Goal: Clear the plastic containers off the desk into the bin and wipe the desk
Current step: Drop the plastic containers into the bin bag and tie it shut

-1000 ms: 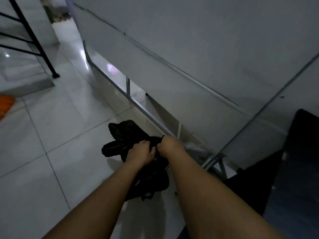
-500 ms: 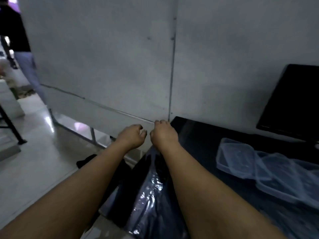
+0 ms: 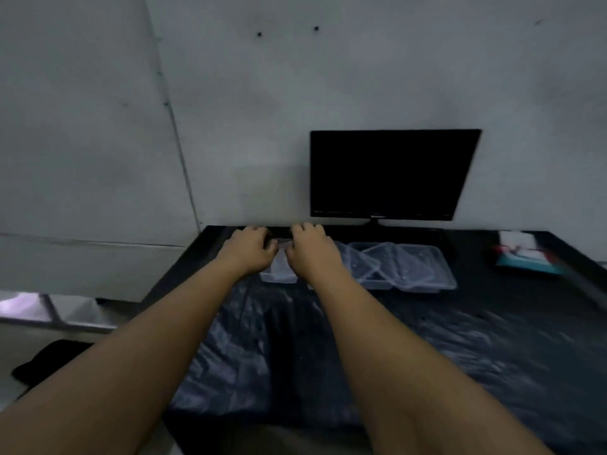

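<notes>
Clear plastic containers (image 3: 404, 267) lie clustered on the black counter (image 3: 512, 310) before a dark monitor (image 3: 391, 174). The left hand (image 3: 248, 249) and right hand (image 3: 310, 251), fingers curled, grip a glossy black bag (image 3: 249, 349) stretched toward the containers.

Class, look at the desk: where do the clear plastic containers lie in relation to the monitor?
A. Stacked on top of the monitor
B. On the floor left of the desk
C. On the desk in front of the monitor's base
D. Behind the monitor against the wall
C: the containers lie on the black desk just in front of the monitor, beside the right hand.
</notes>
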